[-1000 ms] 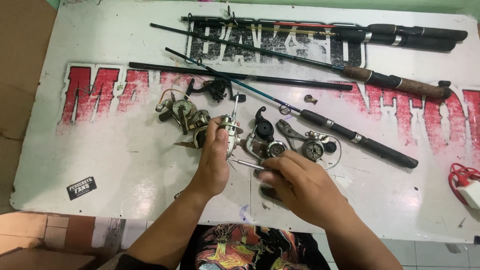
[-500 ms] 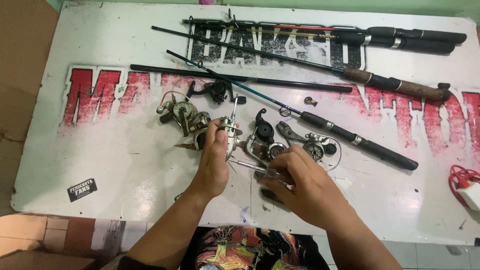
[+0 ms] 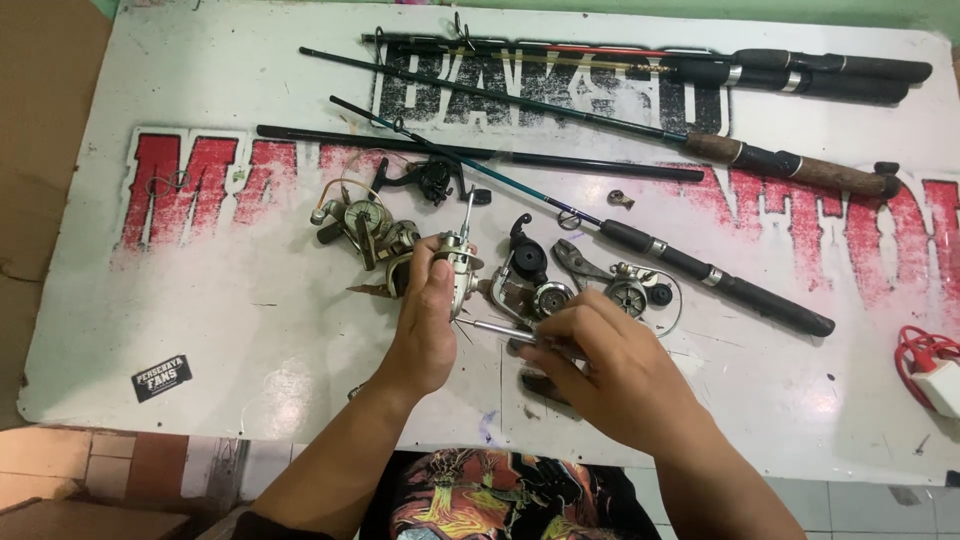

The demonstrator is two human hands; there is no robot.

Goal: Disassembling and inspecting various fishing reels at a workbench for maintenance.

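Observation:
My left hand (image 3: 425,325) grips a silver spinning reel body (image 3: 458,262) and holds it just above the white table (image 3: 200,300). My right hand (image 3: 610,370) holds a screwdriver (image 3: 492,329) whose metal shaft points left, with the tip against the reel's lower side. Another old reel (image 3: 362,228) lies just left of the held one. Loose reel parts (image 3: 545,295) and a black knob (image 3: 527,255) lie right behind my right hand.
Several fishing rods (image 3: 700,265) lie across the far and middle table, one with a cork-brown handle (image 3: 790,165). A black reel (image 3: 430,180) sits near the centre. A white box with red cord (image 3: 935,370) is at the right edge. A black sticker (image 3: 162,377) lies front left.
My right hand has shifted slightly left, bringing the screwdriver tip closer into the reel. My left hand has kept the reel nearly still.

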